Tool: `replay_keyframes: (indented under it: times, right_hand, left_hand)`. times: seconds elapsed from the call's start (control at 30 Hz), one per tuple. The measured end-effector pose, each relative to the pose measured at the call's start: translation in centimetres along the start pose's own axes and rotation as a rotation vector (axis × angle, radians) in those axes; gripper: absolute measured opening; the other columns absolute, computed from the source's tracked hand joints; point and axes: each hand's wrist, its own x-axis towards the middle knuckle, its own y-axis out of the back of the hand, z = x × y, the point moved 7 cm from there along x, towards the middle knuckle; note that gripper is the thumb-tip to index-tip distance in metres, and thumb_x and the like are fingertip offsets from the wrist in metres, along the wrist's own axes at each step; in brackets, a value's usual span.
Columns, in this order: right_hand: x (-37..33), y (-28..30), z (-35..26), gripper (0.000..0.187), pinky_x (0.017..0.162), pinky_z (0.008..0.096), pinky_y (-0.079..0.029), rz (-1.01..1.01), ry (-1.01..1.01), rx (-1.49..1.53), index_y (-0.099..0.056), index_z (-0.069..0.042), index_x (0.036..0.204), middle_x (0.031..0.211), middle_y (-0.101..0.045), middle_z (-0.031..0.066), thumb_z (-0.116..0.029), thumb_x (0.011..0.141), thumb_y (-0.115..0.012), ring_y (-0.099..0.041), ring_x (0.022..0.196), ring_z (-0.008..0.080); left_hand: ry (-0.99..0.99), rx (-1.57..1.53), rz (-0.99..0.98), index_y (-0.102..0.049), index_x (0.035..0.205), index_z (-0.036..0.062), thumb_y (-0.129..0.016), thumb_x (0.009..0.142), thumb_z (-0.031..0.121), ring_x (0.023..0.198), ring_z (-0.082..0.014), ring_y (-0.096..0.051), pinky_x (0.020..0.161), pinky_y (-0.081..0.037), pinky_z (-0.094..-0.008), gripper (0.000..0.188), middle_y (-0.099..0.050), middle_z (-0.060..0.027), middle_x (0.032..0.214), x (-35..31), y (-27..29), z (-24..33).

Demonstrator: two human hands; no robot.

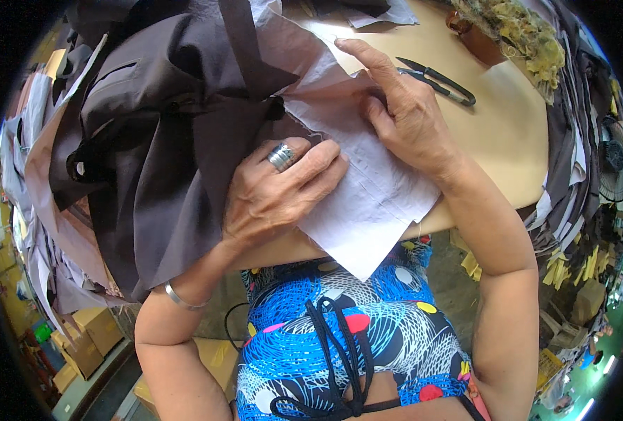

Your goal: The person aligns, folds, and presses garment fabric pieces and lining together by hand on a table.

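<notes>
1. The left hand (287, 184) lies over the join of two cloths, its fingers curled inward; whether they pinch the fabric, I cannot tell. A wide silver ring (280, 158) sits on one finger, and a bracelet (185, 299) circles the forearm.
2. The right hand (411, 116) is loosely open above the pale cloth, its index finger stretched toward the cloth's upper edge and its thumb set apart from that finger.
3. The pale cloth (385, 193) lies between and beneath the hands, creased, with one pointed corner hanging over the counter's (511, 151) near edge.
4. The dark brown cloth (164, 133) is bunched in folds to the left, reaching the left hand and overhanging the near edge.
5. Black scissors (441, 84) lie on the counter just beyond the right hand, tips pointing up and left.
6. Yellowish scraps (525, 42) sit heaped at the far right corner.
7. A fan (614, 161) stands farther right; cardboard boxes (90, 340) are low on the left.
</notes>
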Motion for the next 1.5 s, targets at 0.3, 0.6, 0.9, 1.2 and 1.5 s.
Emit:
replay_keyframes:
  times: [0.3,0.6,0.9,1.2,1.5]
  right_hand:
    - [0.6,0.2,0.7,0.067,0.076,0.0305,-0.051,-0.105,-0.086,0.044,-0.043,-0.014,0.134,0.093,-0.064,0.0117,0.015,0.073,-0.047,-0.064,0.081,0.019]
    - [0.5,0.3,0.0,0.058,0.066,0.0435,-0.051,-0.032,0.037,-0.05,-0.043,-0.017,0.13,0.074,-0.062,0.0175,0.004,0.076,-0.054,-0.063,0.071,0.0351]
    - [0.3,0.1,0.1,0.061,0.071,0.0371,-0.05,-0.072,-0.002,-0.108,-0.045,-0.017,0.133,0.087,-0.064,0.0157,0.005,0.077,-0.058,-0.063,0.078,0.0302]
    - [0.5,0.2,-0.2,0.058,0.07,0.038,-0.049,-0.069,0.024,-0.095,-0.047,-0.015,0.13,0.083,-0.063,0.0153,0.004,0.077,-0.058,-0.062,0.075,0.0308]
    - [1.6,0.6,-1.5,0.067,0.073,0.0428,-0.048,0.057,0.074,-0.174,-0.04,-0.018,0.135,0.094,-0.063,0.0174,0.006,0.075,-0.056,-0.061,0.08,0.035]
  left_hand:
    - [0.03,0.055,-0.024,-0.064,0.1,0.0049,-0.057,0.069,0.011,0.085,-0.0127,-0.059,0.078,-0.05,-0.0271,0.033,-0.058,-0.0013,0.101,-0.8,-0.6,0.3]
    - [0.061,0.188,-0.101,-0.061,0.112,0.0121,-0.059,0.067,0.007,0.082,-0.0168,-0.061,0.071,-0.053,-0.0261,0.045,-0.057,-0.0002,0.104,-0.3,-0.6,0.9]
    - [-0.031,0.217,-0.144,-0.058,0.117,0.0184,-0.054,0.073,0.013,0.087,-0.0188,-0.058,0.074,-0.053,-0.0294,0.045,-0.055,0.0023,0.113,-0.6,-0.9,2.0]
    - [0.227,0.117,-0.193,-0.059,0.117,0.0109,-0.054,0.075,0.006,0.088,-0.0207,-0.065,0.067,-0.054,-0.0299,0.043,-0.057,-0.0048,0.119,-1.2,-1.0,0.9]
    - [0.234,-0.008,-0.088,-0.063,0.098,0.0114,-0.059,0.072,0.005,0.087,-0.0212,-0.063,0.069,-0.054,-0.0314,0.027,-0.058,-0.003,0.116,-1.7,-0.1,-1.6]
